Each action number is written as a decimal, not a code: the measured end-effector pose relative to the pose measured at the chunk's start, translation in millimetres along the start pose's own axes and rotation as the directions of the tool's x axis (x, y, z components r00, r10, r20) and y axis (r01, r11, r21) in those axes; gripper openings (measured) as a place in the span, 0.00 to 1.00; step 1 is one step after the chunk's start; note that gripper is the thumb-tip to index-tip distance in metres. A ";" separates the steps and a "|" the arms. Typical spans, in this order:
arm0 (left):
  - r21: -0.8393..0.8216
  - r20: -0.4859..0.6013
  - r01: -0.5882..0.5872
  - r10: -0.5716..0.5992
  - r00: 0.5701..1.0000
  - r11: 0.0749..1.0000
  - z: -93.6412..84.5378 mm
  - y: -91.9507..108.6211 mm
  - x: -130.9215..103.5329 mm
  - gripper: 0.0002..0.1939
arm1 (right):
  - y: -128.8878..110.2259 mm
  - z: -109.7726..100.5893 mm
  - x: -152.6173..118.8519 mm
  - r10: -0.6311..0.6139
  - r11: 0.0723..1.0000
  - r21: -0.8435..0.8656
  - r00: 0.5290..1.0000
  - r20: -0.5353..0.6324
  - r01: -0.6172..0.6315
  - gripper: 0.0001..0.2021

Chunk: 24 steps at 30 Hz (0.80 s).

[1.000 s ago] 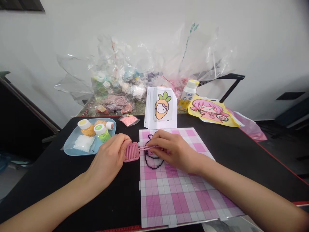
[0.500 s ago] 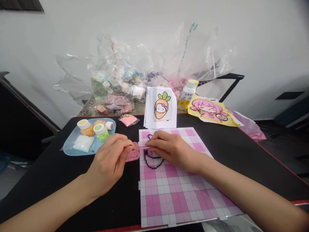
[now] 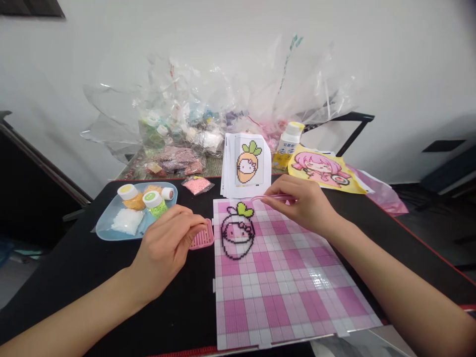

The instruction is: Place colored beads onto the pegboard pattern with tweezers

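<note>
My left hand [image 3: 169,248] is closed on a small pink slotted tray [image 3: 204,237], just left of the pegboard. Pinched in my right hand [image 3: 301,202] is a thin pink tool [image 3: 257,198], its tip above the board's upper edge. The pink and white checked pegboard [image 3: 290,297] lies flat. On its upper left, a bead figure [image 3: 238,237] has a black outline and bright green leaf beads at the top. Behind the board a printed carrot-character pattern [image 3: 248,163] stands upright.
A blue tray [image 3: 107,233] at the left holds bead jars and a white bead packet. A pink bead packet [image 3: 198,185], plastic bags [image 3: 178,124], a bottle [image 3: 290,144] and a yellow picture sheet [image 3: 323,171] stand or lie farther back.
My right hand has moved up and to the right with the pink tool, away from my left hand, uncovering the bead figure. My left hand has hardly moved.
</note>
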<state>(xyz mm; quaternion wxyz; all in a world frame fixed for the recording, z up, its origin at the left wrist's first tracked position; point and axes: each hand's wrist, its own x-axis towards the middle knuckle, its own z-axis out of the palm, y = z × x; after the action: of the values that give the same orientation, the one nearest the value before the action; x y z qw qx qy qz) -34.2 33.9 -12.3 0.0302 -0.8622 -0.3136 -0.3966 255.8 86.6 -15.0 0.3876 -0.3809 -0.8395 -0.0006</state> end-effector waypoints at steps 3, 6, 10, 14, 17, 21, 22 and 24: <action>-0.018 -0.006 -0.016 0.016 1.000 1.000 -0.1 -1.4 -0.5 0.07 | 6.3 1.0 -2.7 0.018 0.999 -0.041 0.998 0.060 -0.015 0.09; -0.039 -0.013 -0.032 0.032 0.999 0.999 -0.3 -2.1 -0.1 0.08 | 4.3 3.5 -2.9 -0.005 0.999 -0.049 0.996 0.095 0.009 0.10; -0.029 -0.015 -0.032 0.031 0.999 0.999 -0.8 -2.1 -0.4 0.08 | 0.0 6.0 -2.7 -0.022 0.999 -0.031 0.994 0.103 0.025 0.10; -0.024 -0.014 -0.034 0.034 0.999 0.999 -1.6 -2.2 -1.3 0.07 | -0.5 8.1 -3.3 -0.025 1.000 -0.011 0.993 0.115 0.026 0.10; -0.029 -0.010 -0.032 0.032 0.999 0.999 -1.3 -2.7 -0.7 0.07 | 0.7 9.1 -3.7 -0.021 1.000 -0.020 0.993 0.113 0.023 0.10; -0.030 -0.012 -0.031 0.031 0.999 0.999 -0.5 -3.1 0.3 0.07 | 1.5 9.5 -4.1 -0.010 0.999 -0.042 0.995 0.101 0.014 0.11; -0.033 -0.015 -0.033 0.032 0.999 0.999 -0.4 -3.0 0.2 0.07 | 1.4 9.5 -4.1 -0.006 0.999 -0.046 0.995 0.100 0.011 0.11; -0.043 -0.019 -0.032 0.031 0.999 0.999 -0.6 -2.4 -0.4 0.07 | 0.9 9.3 -4.2 0.005 0.999 -0.051 0.995 0.099 0.000 0.11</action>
<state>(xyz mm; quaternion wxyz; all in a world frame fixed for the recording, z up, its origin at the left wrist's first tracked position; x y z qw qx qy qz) -36.1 35.4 -12.7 0.0207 -0.8638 -0.2910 -0.4107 252.0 87.3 -24.5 0.3358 -0.3910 -0.8569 -0.0025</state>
